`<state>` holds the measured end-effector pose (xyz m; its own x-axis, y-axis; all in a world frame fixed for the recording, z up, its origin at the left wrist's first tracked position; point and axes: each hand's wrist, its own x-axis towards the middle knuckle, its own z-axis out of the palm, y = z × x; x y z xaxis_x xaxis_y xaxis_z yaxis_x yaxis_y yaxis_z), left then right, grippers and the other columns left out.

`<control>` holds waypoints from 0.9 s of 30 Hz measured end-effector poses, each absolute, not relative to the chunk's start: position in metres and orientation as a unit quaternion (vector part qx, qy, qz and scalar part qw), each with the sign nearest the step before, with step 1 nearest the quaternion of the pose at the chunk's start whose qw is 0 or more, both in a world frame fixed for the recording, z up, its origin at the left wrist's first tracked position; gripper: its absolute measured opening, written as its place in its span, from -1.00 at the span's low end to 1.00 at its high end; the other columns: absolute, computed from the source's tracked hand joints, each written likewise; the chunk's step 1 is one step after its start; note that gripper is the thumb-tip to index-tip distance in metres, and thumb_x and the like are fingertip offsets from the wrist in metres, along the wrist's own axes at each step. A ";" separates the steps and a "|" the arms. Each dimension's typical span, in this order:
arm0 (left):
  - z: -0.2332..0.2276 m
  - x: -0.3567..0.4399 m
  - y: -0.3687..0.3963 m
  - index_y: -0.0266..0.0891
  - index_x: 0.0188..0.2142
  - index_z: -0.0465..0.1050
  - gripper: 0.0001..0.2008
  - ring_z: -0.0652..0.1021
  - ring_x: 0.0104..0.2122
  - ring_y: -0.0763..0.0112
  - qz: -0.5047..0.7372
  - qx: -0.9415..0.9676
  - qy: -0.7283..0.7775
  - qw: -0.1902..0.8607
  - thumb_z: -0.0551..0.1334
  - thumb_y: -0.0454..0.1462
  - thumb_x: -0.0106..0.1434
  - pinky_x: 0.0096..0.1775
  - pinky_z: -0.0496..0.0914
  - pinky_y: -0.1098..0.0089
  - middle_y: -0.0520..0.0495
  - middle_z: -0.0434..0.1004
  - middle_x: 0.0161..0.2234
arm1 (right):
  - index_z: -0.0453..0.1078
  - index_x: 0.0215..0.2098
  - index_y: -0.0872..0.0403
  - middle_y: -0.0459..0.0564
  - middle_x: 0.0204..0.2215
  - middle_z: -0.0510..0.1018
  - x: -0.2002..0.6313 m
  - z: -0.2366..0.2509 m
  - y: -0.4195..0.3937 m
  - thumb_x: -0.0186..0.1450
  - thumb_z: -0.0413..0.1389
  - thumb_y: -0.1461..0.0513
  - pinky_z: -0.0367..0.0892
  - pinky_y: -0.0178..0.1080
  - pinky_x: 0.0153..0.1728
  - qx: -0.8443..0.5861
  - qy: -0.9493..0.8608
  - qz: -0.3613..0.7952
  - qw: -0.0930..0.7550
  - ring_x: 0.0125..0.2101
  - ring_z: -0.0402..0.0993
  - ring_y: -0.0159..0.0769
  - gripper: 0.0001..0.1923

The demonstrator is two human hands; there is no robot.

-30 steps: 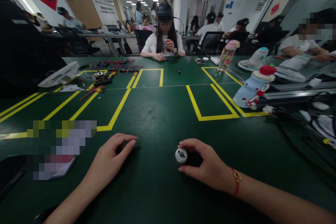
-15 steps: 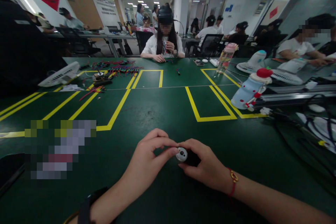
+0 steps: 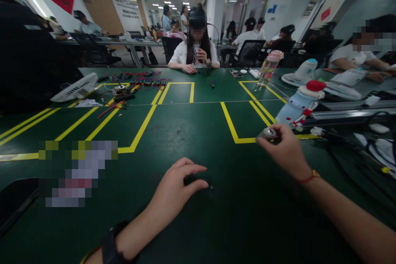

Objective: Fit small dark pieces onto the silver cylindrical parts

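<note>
My right hand (image 3: 286, 148) is closed around a small silver cylindrical motor (image 3: 267, 133), raised over the yellow tape at the right. The round metal end of the motor shows; my fingers hide much of its body. My left hand (image 3: 181, 185) is near the middle of the green table, thumb and forefinger apart with nothing between them. Just right of its thumb tip lies a tiny ring-like piece (image 3: 211, 187), perhaps a nut or washer; I cannot tell which.
A light blue bottle with a red top (image 3: 292, 109) stands beyond my right hand, near metal rails and black cables (image 3: 349, 156). Wires (image 3: 142, 80) and a white fan (image 3: 76, 87) lie at the back left. Across the table sits a person (image 3: 194, 45).
My right hand has carried the motor away to the right and up. My left hand has let go of it and stays nearly in place. The tiny ring-like piece now shows on the table.
</note>
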<state>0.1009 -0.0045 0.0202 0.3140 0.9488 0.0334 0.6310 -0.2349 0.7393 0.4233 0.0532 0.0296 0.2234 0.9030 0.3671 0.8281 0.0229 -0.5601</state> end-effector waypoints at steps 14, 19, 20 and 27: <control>0.002 0.010 0.014 -0.15 -0.08 0.48 -0.58 0.50 -0.41 0.33 0.293 0.616 0.656 0.324 0.19 0.06 0.24 -0.41 0.35 0.40 0.02 0.50 -0.40 | 0.31 0.07 0.20 0.37 0.12 0.22 0.467 0.030 0.073 0.03 0.21 -0.07 0.06 0.14 0.02 -0.777 -0.563 -0.115 0.257 0.14 0.08 0.17 -0.25; 0.001 0.014 0.013 -0.13 -0.11 0.51 -0.61 0.48 -0.45 0.33 0.294 0.617 0.656 0.320 0.20 0.05 0.23 -0.43 0.33 0.40 0.05 0.47 -0.46 | 0.45 -0.02 -0.17 0.00 0.11 0.31 0.359 0.018 0.015 0.14 0.18 -0.11 0.14 0.03 0.02 -0.509 -0.834 0.101 0.190 0.08 0.19 -0.07 -0.52; 0.001 0.014 0.013 -0.13 -0.12 0.51 -0.61 0.47 -0.46 0.33 0.294 0.617 0.657 0.318 0.20 0.05 0.23 -0.44 0.32 0.40 0.05 0.47 -0.46 | 0.47 -0.04 -0.20 -0.01 0.12 0.31 0.343 0.016 0.004 0.16 0.18 -0.09 0.16 0.02 -0.02 -0.467 -0.854 0.142 0.181 0.07 0.19 -0.07 -0.57; 0.003 0.014 0.013 -0.14 -0.12 0.51 -0.61 0.47 -0.44 0.32 0.291 0.624 0.656 0.310 0.21 0.04 0.22 -0.43 0.31 0.40 0.04 0.48 -0.44 | 0.52 -0.22 -0.11 -0.04 -0.08 0.47 0.358 0.025 0.018 0.28 0.09 0.03 0.20 -0.08 -0.07 -0.492 -0.835 0.093 0.229 -0.05 0.30 -0.21 -0.77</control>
<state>0.0143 0.0125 0.0031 -0.0288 0.9987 -0.0427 0.6381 0.0513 0.7682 0.3577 0.0179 0.0249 -0.4113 0.8640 0.2903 0.7789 0.4986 -0.3804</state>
